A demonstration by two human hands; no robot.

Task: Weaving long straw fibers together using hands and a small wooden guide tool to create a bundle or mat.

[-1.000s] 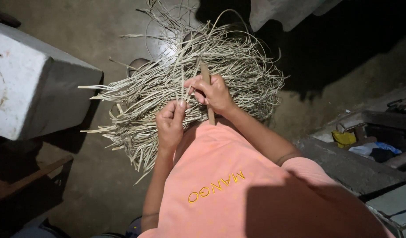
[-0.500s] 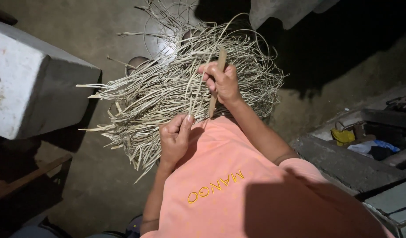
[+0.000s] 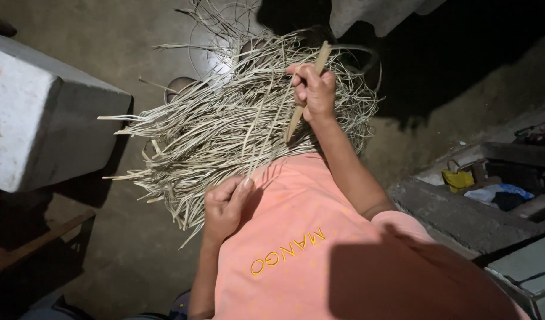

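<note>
A loose bundle of pale, thin cane strips [image 3: 225, 124] lies spread across my lap and the ground in front of me. My right hand [image 3: 312, 92] is raised over the far side of the bundle, closed around a flat wooden stick [image 3: 308, 89] that slants down toward me. Some strips run taut from that hand down to my left hand [image 3: 225, 204], which pinches their near ends just above my orange shirt [image 3: 296, 237].
A large white block [image 3: 41, 112] stands at the left, with a wooden frame [image 3: 41, 237] below it. A concrete ledge [image 3: 450, 207] at the right holds a yellow object [image 3: 459, 179] and a cloth. The bare dirt floor [image 3: 136, 35] is dimly lit.
My right hand has moved up and away with the stick, while my left hand has drawn back toward my body, pulling strips straight between them.
</note>
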